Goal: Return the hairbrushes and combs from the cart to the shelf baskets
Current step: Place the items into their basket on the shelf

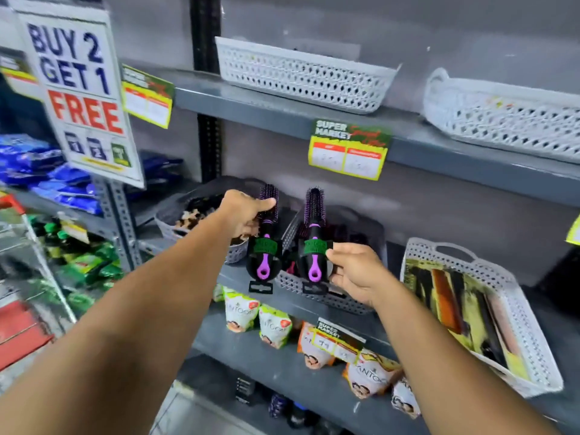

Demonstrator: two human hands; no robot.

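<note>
Left hand (243,213) grips left brush (266,233) at bristle head; right hand (357,274) pinches right brush (314,237) by card label. Both above front edge of middle shelf, over grey basket (329,296). Brushes probably light, rigid; handle likely surest hold.

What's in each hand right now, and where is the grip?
Left hand grips one round hairbrush at its bristle head; right hand pinches the other hairbrush by its handle label.
</note>
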